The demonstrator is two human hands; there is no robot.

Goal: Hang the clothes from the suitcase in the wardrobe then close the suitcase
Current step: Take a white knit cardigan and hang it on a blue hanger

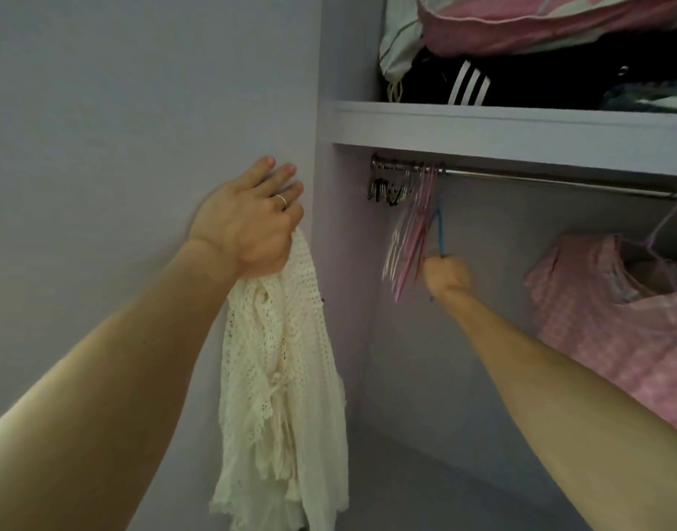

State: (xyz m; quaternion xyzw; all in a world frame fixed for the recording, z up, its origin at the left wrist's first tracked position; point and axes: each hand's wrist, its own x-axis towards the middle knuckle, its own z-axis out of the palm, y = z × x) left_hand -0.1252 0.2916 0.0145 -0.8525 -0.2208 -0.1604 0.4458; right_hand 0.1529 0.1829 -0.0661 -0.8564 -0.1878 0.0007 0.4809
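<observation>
My left hand (252, 228) grips the cream knit top (283, 377) bunched beside the wardrobe; my right hand (448, 275) is closed on the blue hanger (438, 231); I'd lift its hook off the rail (559, 182) without snagging the pink hangers (409, 239)

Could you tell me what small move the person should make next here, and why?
Probably lift the blue hanger up off the rail: the right hand grips its lower end, and the left hand holds a cream knit garment that has no hanger.
</observation>
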